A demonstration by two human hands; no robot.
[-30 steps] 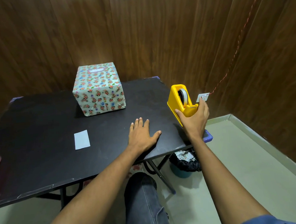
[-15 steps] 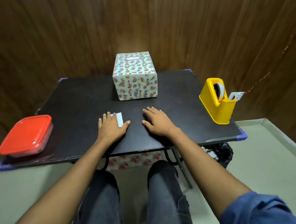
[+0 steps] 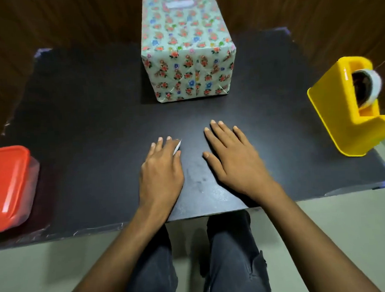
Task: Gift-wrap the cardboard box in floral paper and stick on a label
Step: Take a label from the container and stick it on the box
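Observation:
The box wrapped in floral paper (image 3: pixel 188 56) stands at the back middle of the black table (image 3: pixel 85 111), with a pale label (image 3: pixel 177 4) on its top. My left hand (image 3: pixel 160 169) lies near the front edge over a small white paper slip (image 3: pixel 177 146). The slip's right edge is tipped up between the index finger and thumb, and the rest of it is hidden under the hand. My right hand (image 3: pixel 232 159) rests flat on the table beside it, fingers spread, holding nothing.
A yellow tape dispenser (image 3: pixel 345 108) with a tape roll stands at the table's right edge. A red-lidded plastic container (image 3: pixel 7 186) sits at the left edge. Wood-panelled walls close in behind and beside the table. My knees are under the front edge.
My right hand let go of the tape dispenser and came to rest flat on the table. My left hand moved onto the white slip and tipped its edge up. The view dropped closer to the table.

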